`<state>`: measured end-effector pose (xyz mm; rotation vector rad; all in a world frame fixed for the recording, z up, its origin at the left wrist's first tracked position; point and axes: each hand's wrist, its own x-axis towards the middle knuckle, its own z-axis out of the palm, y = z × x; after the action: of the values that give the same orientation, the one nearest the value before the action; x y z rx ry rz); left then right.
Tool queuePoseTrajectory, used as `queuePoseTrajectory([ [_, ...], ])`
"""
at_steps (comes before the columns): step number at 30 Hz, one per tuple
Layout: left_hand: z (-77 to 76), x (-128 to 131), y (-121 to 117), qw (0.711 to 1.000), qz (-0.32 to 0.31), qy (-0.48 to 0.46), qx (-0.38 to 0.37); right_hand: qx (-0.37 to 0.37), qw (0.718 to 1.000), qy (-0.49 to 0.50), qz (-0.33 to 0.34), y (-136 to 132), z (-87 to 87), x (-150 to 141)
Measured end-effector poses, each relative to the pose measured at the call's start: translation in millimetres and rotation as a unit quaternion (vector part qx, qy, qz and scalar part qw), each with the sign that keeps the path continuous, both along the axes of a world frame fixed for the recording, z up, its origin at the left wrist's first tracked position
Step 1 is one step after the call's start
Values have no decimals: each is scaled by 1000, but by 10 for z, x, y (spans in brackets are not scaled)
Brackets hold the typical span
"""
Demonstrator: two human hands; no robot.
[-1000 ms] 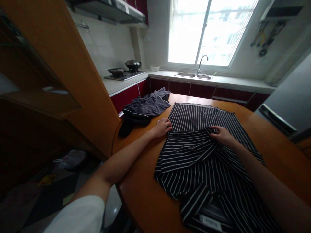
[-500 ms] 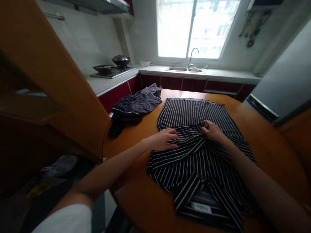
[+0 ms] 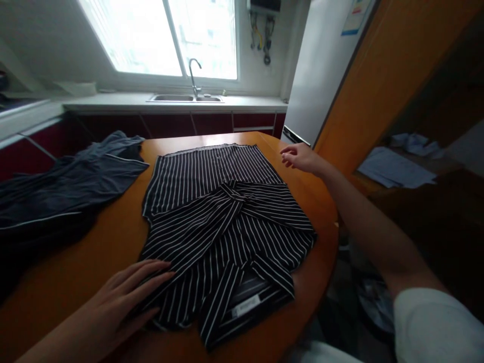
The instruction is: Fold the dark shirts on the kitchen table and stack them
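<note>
A black shirt with white stripes (image 3: 223, 212) lies spread on the round orange table (image 3: 94, 257), both sleeves folded across its middle, collar and label nearest me. My left hand (image 3: 121, 297) rests flat with fingers stretched out on the shirt's near left edge. Over the table's far right rim hovers my right hand (image 3: 300, 157), fingers loosely curled, holding nothing, just beyond the shirt's far right corner.
A dark grey garment (image 3: 64, 186) lies bunched on the table's left side. Behind are a counter with a sink and tap (image 3: 192, 93) under a window, a fridge (image 3: 321, 75), and an orange cabinet (image 3: 381, 75) at right with folded cloths (image 3: 397, 169) on a shelf.
The view swung to the right. My left hand slid down to the shirt's near left edge. My right hand left the folded sleeve and moved out past the far right corner.
</note>
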<state>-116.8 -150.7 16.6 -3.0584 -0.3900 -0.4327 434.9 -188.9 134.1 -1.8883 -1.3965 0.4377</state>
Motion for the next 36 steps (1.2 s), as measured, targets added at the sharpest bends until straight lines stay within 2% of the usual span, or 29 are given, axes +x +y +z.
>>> queuePoseTrajectory([
  [4, -48, -92, -112, 998, 34, -45, 24, -12, 999, -38, 25, -26, -271, -137],
  [8, 56, -110, -344, 995, 74, -65, 5, 10, 989, -111, 99, 60, -658, -603],
  [11, 120, -113, -522, 995, 85, -50, -1, 62, 956, -180, 221, 68, -969, -1032],
  [13, 142, -137, -607, 995, 93, -35, -13, 56, 927, -232, 290, 42, -1164, -1253],
  [17, 238, -242, -647, 991, 100, -9, -83, -5, 902, -295, 314, 3, -1451, -1417],
  [20, 396, -234, -519, 977, 146, -71, -135, -7, 898, -309, 313, 3, -1563, -1382],
  [22, 489, -114, -372, 961, 186, -138, -152, 1, 898, -314, 307, 4, -1605, -1353],
  [24, 512, 88, -221, 956, 191, -159, -155, 6, 898, -321, 301, 1, -1632, -1341],
  [26, 437, 309, -104, 967, 169, -127, -144, 7, 897, -329, 296, -4, -1650, -1341],
  [29, 187, 510, -26, 982, 147, -20, -118, 10, 895, -336, 294, -10, -1664, -1343],
  [31, 18, 502, -22, 980, 151, 52, -118, 13, 896, -332, 294, -9, -1671, -1341],
  [33, -79, 408, -30, 974, 162, 88, -130, 14, 899, -324, 294, -5, -1679, -1335],
  [36, -54, 216, -43, 972, 150, 80, -164, 11, 904, -312, 292, 7, -1695, -1324],
])
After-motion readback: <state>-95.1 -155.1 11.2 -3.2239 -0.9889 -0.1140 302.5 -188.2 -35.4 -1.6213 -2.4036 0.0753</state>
